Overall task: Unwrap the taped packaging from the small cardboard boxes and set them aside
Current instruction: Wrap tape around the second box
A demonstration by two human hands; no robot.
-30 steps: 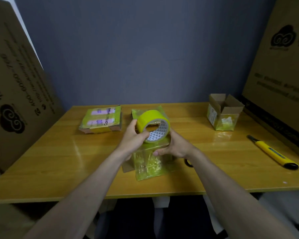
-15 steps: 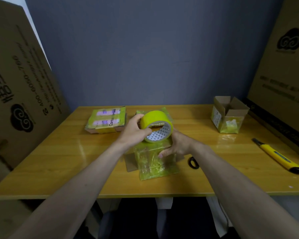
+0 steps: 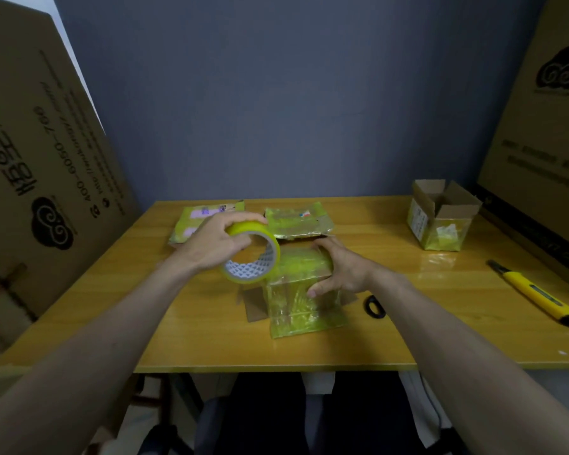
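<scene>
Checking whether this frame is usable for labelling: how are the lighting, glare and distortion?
Head view: dim, yellow-tinted light; glare streaks on the table beside the open box; wide-angle bending at the edges tilts the large cartons; tape roll and both hands slightly soft.

You work on a glossy, smooth wooden table (image 3: 391, 330) that mirrors the light. The small cardboard box (image 3: 304, 290) wears shiny, crinkled yellow film over matt brown flaps. The tape roll (image 3: 253, 254) is slick plastic; the knife (image 3: 539, 295) looks smooth plastic.
</scene>
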